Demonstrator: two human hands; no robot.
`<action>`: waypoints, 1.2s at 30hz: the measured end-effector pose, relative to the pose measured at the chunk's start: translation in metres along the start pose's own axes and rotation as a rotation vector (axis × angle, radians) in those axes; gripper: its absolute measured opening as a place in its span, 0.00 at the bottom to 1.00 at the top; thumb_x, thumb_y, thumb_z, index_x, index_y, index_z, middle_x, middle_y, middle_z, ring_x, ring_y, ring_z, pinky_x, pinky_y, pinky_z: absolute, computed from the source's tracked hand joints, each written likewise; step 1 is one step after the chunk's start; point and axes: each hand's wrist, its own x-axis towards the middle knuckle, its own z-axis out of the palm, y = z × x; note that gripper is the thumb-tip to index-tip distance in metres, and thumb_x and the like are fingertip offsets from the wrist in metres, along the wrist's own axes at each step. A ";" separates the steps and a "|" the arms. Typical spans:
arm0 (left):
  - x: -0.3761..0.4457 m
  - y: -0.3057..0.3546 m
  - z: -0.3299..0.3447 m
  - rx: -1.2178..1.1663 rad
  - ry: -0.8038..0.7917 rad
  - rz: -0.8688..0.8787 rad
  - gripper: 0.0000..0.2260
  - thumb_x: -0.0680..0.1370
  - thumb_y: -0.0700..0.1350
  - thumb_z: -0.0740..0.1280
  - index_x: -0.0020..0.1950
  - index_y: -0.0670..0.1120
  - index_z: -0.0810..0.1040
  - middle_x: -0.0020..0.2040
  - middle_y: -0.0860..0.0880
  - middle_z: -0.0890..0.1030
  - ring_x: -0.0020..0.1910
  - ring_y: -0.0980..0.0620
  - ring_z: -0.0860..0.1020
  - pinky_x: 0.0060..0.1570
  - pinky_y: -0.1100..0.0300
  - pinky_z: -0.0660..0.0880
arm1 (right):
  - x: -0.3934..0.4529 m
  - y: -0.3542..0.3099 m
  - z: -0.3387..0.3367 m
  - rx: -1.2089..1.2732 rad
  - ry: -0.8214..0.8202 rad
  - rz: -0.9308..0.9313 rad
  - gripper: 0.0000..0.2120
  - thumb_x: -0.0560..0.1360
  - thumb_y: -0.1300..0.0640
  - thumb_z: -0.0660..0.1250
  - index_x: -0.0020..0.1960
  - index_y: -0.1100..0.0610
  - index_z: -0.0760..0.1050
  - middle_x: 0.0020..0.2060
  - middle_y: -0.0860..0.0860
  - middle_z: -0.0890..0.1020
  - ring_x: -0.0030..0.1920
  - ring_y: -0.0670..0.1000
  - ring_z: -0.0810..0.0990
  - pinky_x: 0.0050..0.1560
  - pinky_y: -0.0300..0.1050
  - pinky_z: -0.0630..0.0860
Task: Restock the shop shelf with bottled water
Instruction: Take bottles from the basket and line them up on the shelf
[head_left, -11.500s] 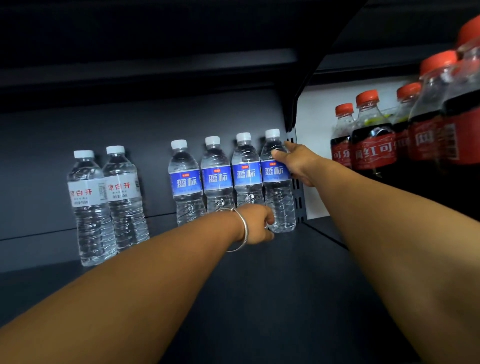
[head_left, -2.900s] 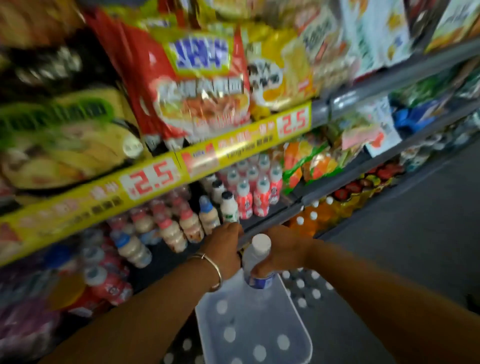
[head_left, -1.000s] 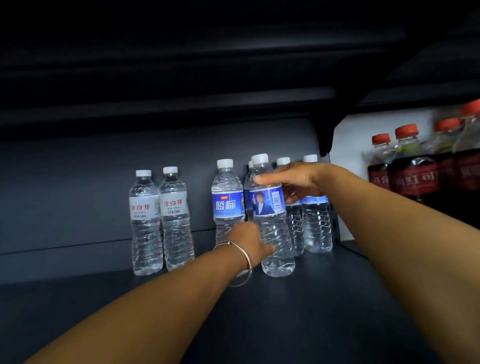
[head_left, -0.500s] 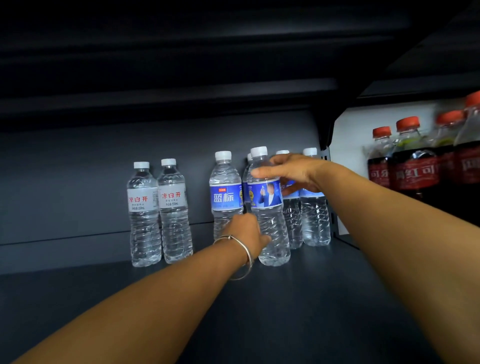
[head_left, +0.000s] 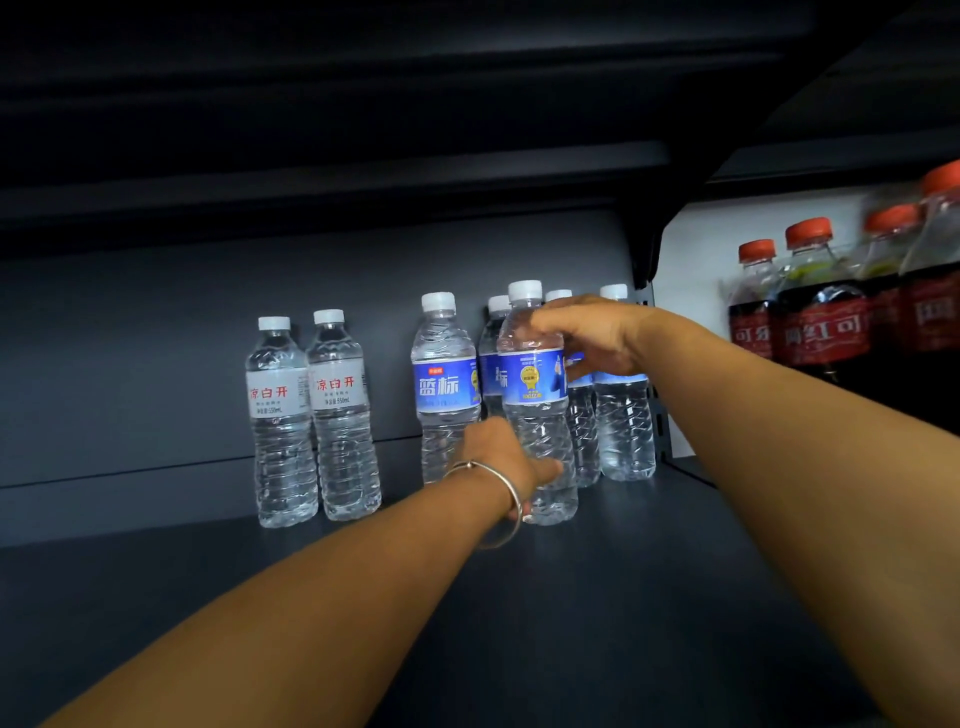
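A blue-label water bottle (head_left: 535, 384) stands on the dark shelf (head_left: 597, 597), just in front of a back row of several matching blue-label bottles (head_left: 444, 384). My right hand (head_left: 592, 338) grips its shoulder below the white cap. My left hand (head_left: 501, 457), with a silver bangle at the wrist, holds the lower body of the same bottle. Its label shows a yellow badge turned toward me.
Two white-label water bottles (head_left: 311, 415) stand at the back left. Red-capped dark soda bottles (head_left: 826, 312) fill the neighbouring bay on the right, past a shelf bracket (head_left: 647, 249). Another shelf overhangs close above.
Earlier I took a bottle from a crate in the aisle. Over the last second both hands have turned it on the shelf, so its label shows the yellow badge instead of the picture.
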 end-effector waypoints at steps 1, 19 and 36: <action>0.000 0.000 0.002 0.008 0.017 -0.001 0.18 0.69 0.56 0.73 0.41 0.42 0.73 0.43 0.40 0.82 0.42 0.42 0.82 0.47 0.51 0.80 | -0.001 0.001 0.000 -0.040 -0.004 0.013 0.12 0.71 0.53 0.71 0.52 0.54 0.77 0.45 0.52 0.82 0.48 0.53 0.78 0.54 0.49 0.75; 0.000 0.000 0.006 -0.063 0.042 -0.014 0.16 0.71 0.48 0.73 0.44 0.41 0.68 0.46 0.38 0.82 0.40 0.39 0.83 0.44 0.47 0.80 | -0.002 0.008 0.002 -0.009 0.099 0.007 0.18 0.68 0.55 0.75 0.54 0.59 0.72 0.47 0.56 0.82 0.47 0.54 0.79 0.55 0.53 0.78; 0.007 -0.004 -0.001 0.219 0.103 0.070 0.20 0.72 0.51 0.71 0.56 0.39 0.73 0.51 0.40 0.81 0.47 0.39 0.82 0.49 0.50 0.79 | 0.000 0.009 0.011 0.001 0.085 0.072 0.39 0.69 0.56 0.75 0.74 0.57 0.59 0.51 0.54 0.81 0.48 0.53 0.80 0.49 0.53 0.80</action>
